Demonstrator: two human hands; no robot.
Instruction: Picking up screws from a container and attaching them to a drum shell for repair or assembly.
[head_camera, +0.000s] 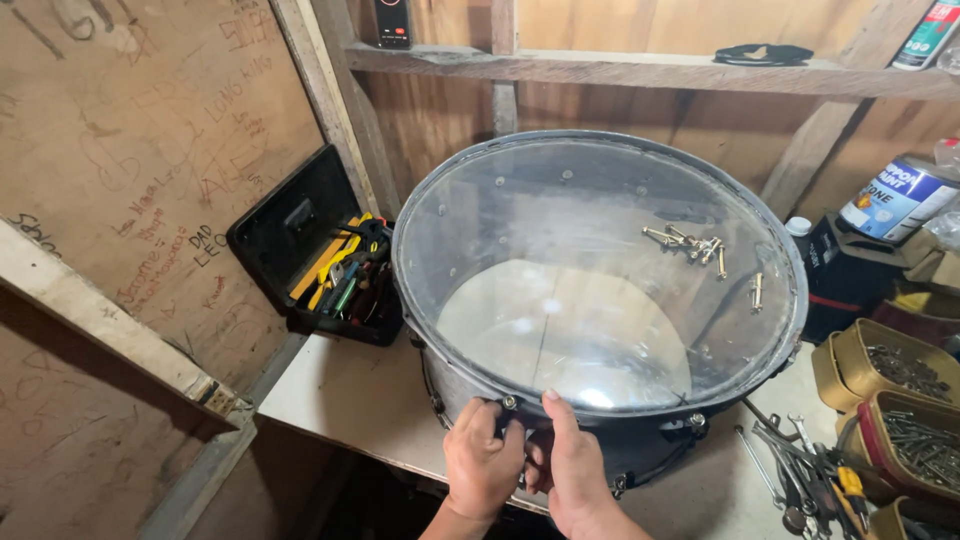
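Note:
A large drum (600, 270) with a clear head and a dark metal rim (790, 250) lies on a workbench (340, 400). Several loose tension bolts (690, 245) rest on the clear head at the upper right. Both hands are at the drum's near edge. My left hand (483, 462) grips the rim beside a tension bolt (510, 402). My right hand (572, 462) pinches the rim right next to it, thumb on top. The fingers are curled under the rim and partly hidden.
An open black tool case (320, 250) with screwdrivers stands to the left against the plywood wall. Wrenches (790, 470) and tins of nails (900, 375) lie at the right. A paint can (898, 198) stands behind them. A wooden shelf (640, 70) runs above.

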